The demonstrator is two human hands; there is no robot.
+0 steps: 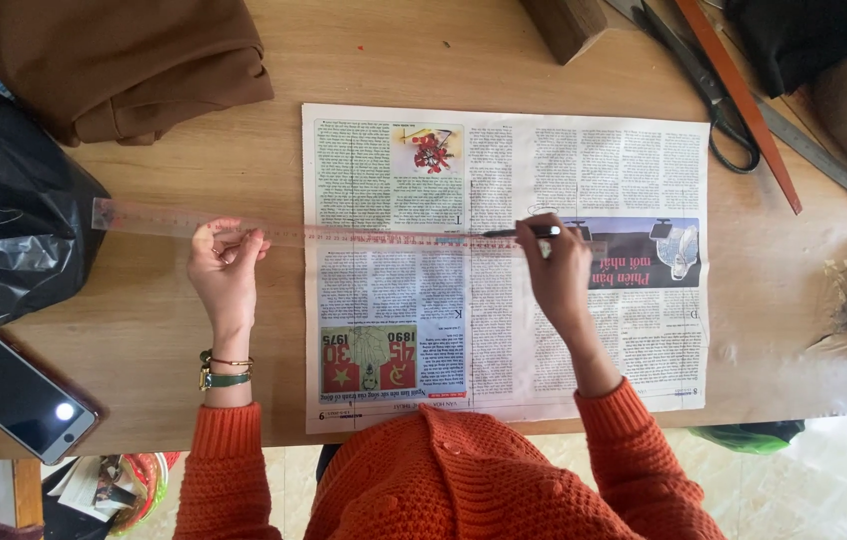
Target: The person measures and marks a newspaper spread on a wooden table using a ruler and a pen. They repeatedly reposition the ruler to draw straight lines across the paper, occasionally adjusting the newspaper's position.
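An open newspaper sheet (634, 180) lies flat on the wooden table (274, 170). Across its middle lies a long clear plastic ruler (144, 217), running left past the paper's edge. My left hand (226, 270) presses down on the ruler just left of the paper. My right hand (556, 265) holds a dark pen (524, 232) with its tip against the ruler's upper edge, near the sheet's centre. Both arms wear orange knitted sleeves, and the left wrist carries a green watch and bangles.
Folded brown fabric (124, 60) lies at the back left, a black plastic bag (4, 210) at the left edge, a phone (19, 395) at the front left. Scissors (719, 105), an orange strip (744, 100), a metal ruler (834, 165) and a wooden block (564, 25) sit at the back right.
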